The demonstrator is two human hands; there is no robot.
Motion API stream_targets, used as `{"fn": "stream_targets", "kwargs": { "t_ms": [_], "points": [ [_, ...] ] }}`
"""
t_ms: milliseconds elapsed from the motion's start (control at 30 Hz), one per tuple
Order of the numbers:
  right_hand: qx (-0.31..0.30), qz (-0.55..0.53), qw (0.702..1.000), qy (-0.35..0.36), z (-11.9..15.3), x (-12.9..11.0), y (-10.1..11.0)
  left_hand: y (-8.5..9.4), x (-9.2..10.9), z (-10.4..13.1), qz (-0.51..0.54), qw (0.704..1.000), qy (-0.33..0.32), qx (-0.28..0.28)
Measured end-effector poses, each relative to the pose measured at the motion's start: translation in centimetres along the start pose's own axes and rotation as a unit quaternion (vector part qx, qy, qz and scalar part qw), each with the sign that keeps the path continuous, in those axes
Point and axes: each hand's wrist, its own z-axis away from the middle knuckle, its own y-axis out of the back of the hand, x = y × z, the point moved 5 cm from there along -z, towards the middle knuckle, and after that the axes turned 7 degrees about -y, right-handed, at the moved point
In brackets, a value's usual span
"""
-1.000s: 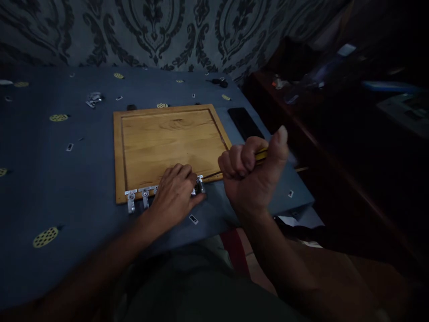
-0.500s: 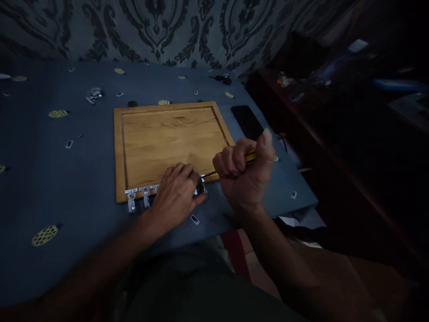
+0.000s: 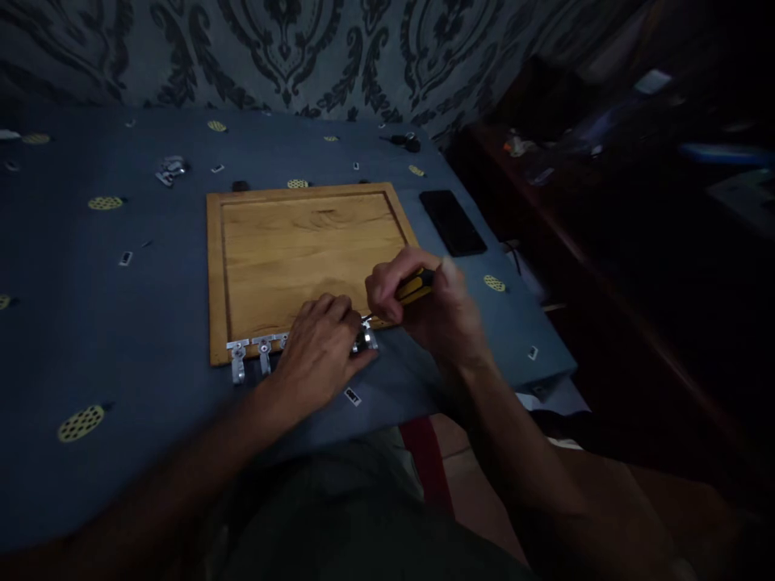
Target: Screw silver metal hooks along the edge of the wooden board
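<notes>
A framed wooden cabinet door lies flat on the blue cloth. My left hand rests over its near edge, thumb and fingers closed around a shiny metal hinge. In my right hand is a screwdriver with a yellow and black handle, gripped in curled fingers. Its shaft slants down to the left and its tip meets the held hinge, though the exact contact is too small to see. Left of my left hand, a metal hinge and another hinge sit along the same edge; one more is partly covered by the hand.
A black phone lies right of the door. Loose metal hinges lie at the back left, and a small dark object at the back right. A patterned wall stands behind. Dark furniture runs along the right.
My right hand has moved left and turned, showing more of the screwdriver's handle. My left hand stays on the hinge, and the door has not moved.
</notes>
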Motion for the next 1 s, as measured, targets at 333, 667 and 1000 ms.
{"fn": "stream_targets", "kwargs": {
  "t_ms": [333,667,1000],
  "points": [
    [-0.327,-0.085,0.941,-0.026,-3.2,0.0,-1.0,-0.2,-0.1,0.0,0.018,1.0,-0.006,0.016],
    [-0.045,-0.116,0.99,-0.065,-2.8,-0.1,-1.5,0.0,0.0,0.0,0.004,1.0,-0.002,0.005],
    [0.316,-0.008,0.945,0.087,-0.2,-0.6,-2.6,-0.3,-0.1,0.2,-0.016,1.0,-0.01,0.019]
  ]
}}
